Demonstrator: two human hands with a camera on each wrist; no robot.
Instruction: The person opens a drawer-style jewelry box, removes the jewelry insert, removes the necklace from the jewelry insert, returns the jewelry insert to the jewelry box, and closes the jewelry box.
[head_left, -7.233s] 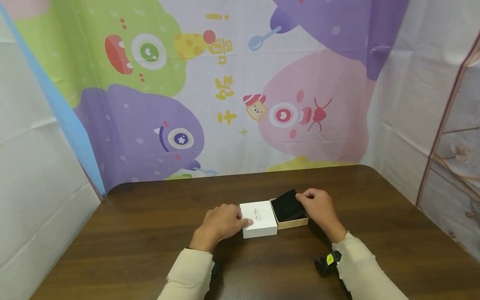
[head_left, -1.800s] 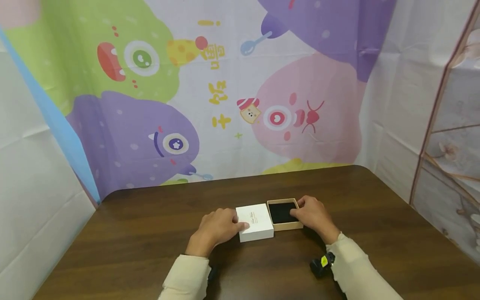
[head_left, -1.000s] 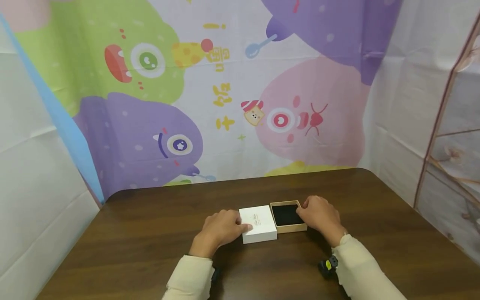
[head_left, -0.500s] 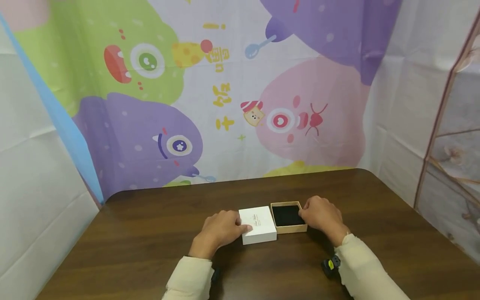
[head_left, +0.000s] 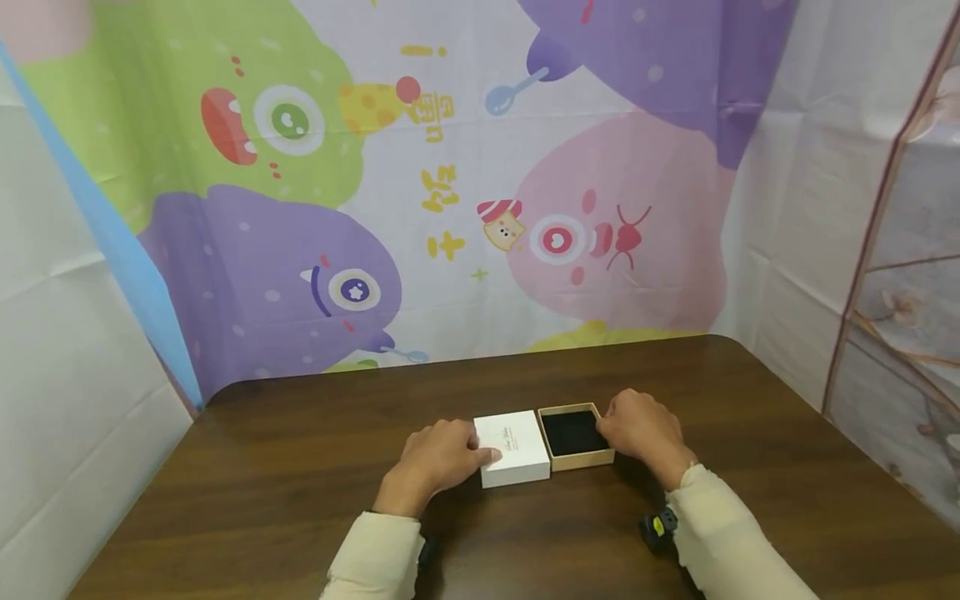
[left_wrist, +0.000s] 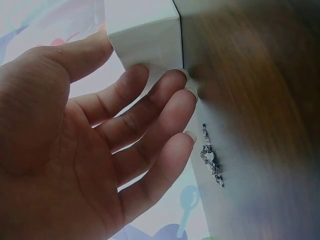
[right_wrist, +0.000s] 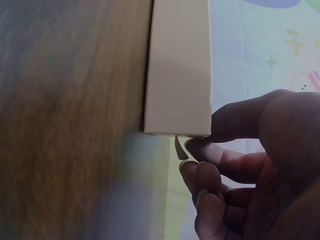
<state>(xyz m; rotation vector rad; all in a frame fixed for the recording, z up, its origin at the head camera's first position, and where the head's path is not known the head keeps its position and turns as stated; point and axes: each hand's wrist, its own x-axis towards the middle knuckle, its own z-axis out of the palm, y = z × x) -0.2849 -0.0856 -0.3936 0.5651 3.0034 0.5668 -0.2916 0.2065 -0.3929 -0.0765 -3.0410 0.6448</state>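
Note:
A white box sleeve (head_left: pixel 512 448) with small printed lettering lies on the brown table. My left hand (head_left: pixel 441 454) grips its left side, thumb on the top face and fingertips against the side wall in the left wrist view. Right beside it sits a tan, open-topped tray (head_left: pixel 583 460) with a black pad (head_left: pixel 570 432) lying flat in it. My right hand (head_left: pixel 643 425) holds the tray by its right wall, thumb at the rim. In the right wrist view a small pull tab (right_wrist: pixel 180 148) sticks out of the tray's end, close to my fingertips.
A silver chain-like trinket (left_wrist: pixel 209 156) with a heart-shaped part lies on the table by my left fingers; the head view hides it. The dark wooden table (head_left: pixel 300 500) reaches back to a cartoon-printed cloth (head_left: pixel 450 308). Pale cloth panels stand at both sides.
Several seconds ago my right hand held the black pad tilted up out of the tray; now it lies flat inside. My right thumb has moved from inside the tray to its right rim.

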